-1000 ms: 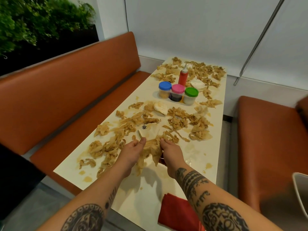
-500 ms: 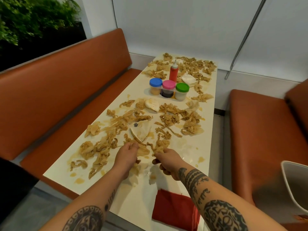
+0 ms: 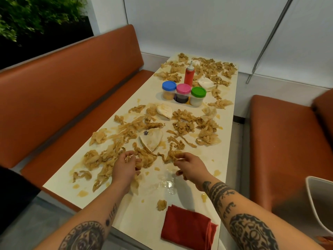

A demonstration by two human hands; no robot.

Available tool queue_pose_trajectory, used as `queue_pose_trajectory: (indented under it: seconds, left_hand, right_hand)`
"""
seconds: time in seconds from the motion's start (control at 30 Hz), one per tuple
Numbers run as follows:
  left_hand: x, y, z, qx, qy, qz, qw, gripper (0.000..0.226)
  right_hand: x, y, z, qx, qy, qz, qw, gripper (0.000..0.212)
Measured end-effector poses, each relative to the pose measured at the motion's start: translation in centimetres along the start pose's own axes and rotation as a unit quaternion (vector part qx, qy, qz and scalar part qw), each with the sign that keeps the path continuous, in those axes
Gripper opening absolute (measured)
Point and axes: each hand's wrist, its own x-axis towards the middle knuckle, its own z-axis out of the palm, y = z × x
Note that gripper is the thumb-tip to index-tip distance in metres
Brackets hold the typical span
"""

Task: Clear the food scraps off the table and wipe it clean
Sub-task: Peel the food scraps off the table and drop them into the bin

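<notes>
You are working at the centre of the frame, with both hands low over the near part of the table (image 3: 225,159). Your left hand (image 3: 124,168) is curling its fingers round a limp strand of scraps (image 3: 182,121), and your right hand (image 3: 191,166) is pinching the near end of another clump, its lower fingers tucked in. The scraps are lying in soggy, pale brown ribbons across most of the table, from just past your hands up to the far end at the upper right.

They are looking light, soft and greasy, so they are likely to droop, tear and slip. Judging by that, you are better off scooping under whole clumps than plucking at single ends. The flat pieces (image 3: 152,141) are looking stiffer and could be lifted by an edge.

Brown puddles and a wet sheen (image 3: 167,183) are sitting between your hands, making the top slick. The left edge is dropping to a bench (image 3: 72,98), and scraps are lying close to it, so sweeping inward seems safer. The jars (image 3: 183,92) and bottle (image 3: 189,74) are standing in the middle of the mess and are narrowing your path. The cloth (image 3: 187,226) is waiting folded at the lower centre, and the bin (image 3: 319,204) is standing at the lower right, off the table's edge.
</notes>
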Motion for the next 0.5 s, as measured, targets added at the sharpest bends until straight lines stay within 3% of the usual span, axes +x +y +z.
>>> queue_pose_trajectory:
  seconds: [0.1,0.27,0.4,0.5]
  left_hand:
    - [0.4,-0.5,-0.1,0.096,0.016,0.026,0.995,0.016]
    - [0.6,-0.8,0.4,0.296,-0.023,0.062,0.953,0.019]
    - [0.5,-0.5,1.3,0.359,-0.027,0.070,0.930,0.018]
    - [0.6,-0.4,1.6,0.368,-0.021,0.079,0.926,0.014]
  right_hand:
    - [0.0,0.5,1.5,-0.214,-0.056,-0.094,0.971,0.026]
    - [-1.0,1.6,4.6,-0.436,-0.163,-0.126,0.876,0.046]
    - [-1.2,2.9,5.5,-0.515,-0.170,-0.160,0.825,0.031]
    - [-1.2,3.0,5.3,-0.498,-0.150,-0.157,0.839,0.025]
